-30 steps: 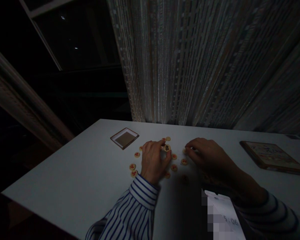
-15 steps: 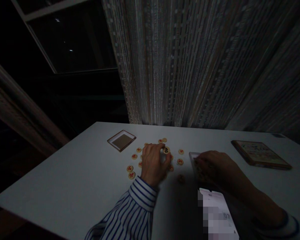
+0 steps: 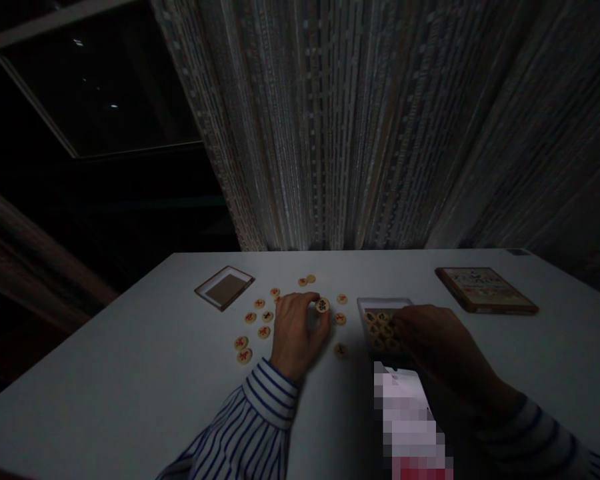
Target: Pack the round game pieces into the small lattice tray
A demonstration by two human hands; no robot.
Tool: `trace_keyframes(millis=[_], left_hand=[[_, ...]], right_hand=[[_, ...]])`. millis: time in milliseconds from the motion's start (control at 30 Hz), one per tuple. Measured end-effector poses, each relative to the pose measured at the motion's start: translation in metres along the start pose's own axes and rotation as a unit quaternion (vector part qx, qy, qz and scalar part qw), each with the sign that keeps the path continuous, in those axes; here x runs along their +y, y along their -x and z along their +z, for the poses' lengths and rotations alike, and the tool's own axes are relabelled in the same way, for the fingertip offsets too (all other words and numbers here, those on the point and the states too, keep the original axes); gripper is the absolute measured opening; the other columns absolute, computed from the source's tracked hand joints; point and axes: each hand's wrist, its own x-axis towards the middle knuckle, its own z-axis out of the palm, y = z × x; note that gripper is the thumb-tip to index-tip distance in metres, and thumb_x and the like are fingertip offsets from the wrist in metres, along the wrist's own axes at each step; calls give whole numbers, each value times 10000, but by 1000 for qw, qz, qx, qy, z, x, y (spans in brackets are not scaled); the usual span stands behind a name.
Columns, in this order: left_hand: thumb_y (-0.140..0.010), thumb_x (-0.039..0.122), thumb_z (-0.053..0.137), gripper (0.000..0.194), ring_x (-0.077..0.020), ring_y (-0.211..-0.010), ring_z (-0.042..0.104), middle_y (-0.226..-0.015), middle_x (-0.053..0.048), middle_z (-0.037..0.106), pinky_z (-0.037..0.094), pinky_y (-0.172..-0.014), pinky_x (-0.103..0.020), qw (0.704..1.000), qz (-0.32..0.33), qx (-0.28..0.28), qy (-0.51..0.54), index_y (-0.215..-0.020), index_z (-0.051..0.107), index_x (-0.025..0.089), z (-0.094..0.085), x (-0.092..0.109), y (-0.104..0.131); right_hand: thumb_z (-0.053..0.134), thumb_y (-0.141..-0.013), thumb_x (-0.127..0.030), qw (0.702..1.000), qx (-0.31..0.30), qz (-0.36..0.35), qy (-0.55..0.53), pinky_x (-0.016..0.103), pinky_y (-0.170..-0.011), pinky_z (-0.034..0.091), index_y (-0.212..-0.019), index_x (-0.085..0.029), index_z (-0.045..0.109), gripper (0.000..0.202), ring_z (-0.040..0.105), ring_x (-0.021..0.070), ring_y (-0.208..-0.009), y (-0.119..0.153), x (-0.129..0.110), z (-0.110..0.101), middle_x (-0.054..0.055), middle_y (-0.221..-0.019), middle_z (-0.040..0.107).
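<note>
Between thumb and forefinger, my left hand pinches a round Chinese chess piece with a dark character, held over the white table. Around it lie several pieces with mostly red characters, such as a pair at the lower left and one to the right. My right hand is closed above the right side of a shallow box, where dark-marked pieces lie in rows. Its fingertips are in shadow, so I cannot see what they hold.
A shallow brown-edged tray or lid rests at the back left of the table. A flat case with a printed top lies at the right. In front of the box is a lit phone. A string curtain hangs behind.
My right hand has drawn back to the right, uncovering rows of pieces in the box. The left hand still pinches its piece. The whole view has shifted.
</note>
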Motion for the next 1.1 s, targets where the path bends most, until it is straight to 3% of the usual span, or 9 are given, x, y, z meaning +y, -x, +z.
trace_keyframes(millis=[133,333,500,800,967,1100], left_hand=[[-773,194,571,202,-197,-875,553,-890,-52,609,449,-787,-364,999,-17,-11,32,-969,525,180,5,11,-2],[-759,187,588,254,-178,-882,560,-932,-44,598,460,-805,-353,991,-80,-33,100,-1003,519,183,18,29,-9],[-739,156,604,287,-187,-904,580,-936,-52,622,471,-812,-365,985,-96,-40,137,-1013,518,172,31,46,-16],[-727,130,608,297,-171,-823,628,-904,-59,647,520,-725,-321,979,-105,-49,166,-1009,520,167,41,53,2],[-730,174,639,294,-176,-810,646,-898,-55,663,533,-724,-333,979,-93,-52,175,-1003,530,183,42,51,10],[-720,187,661,306,-192,-816,650,-895,-59,674,542,-710,-354,978,-70,-74,181,-1001,541,186,44,52,13]], right_hand=[[382,-872,-253,999,-27,-37,1,311,-618,346,-818,-183,609,243,542,165,-654,0,6,-3,50,-712,631],[378,-876,-216,998,40,-46,24,336,-709,343,-854,-156,595,226,538,186,-738,4,3,-7,74,-808,643],[372,-886,-210,998,50,-39,26,329,-696,334,-822,-157,588,231,532,179,-719,5,-1,-9,62,-779,636],[367,-886,-215,999,42,-22,20,338,-678,353,-816,-162,595,244,547,185,-715,5,3,-8,67,-773,643],[381,-893,-284,994,17,52,-93,327,-655,421,-854,-181,623,266,592,176,-737,5,1,-2,60,-800,670],[461,-867,-329,950,9,134,-283,287,-659,501,-916,-194,628,220,633,150,-766,5,-3,-1,46,-863,690]])
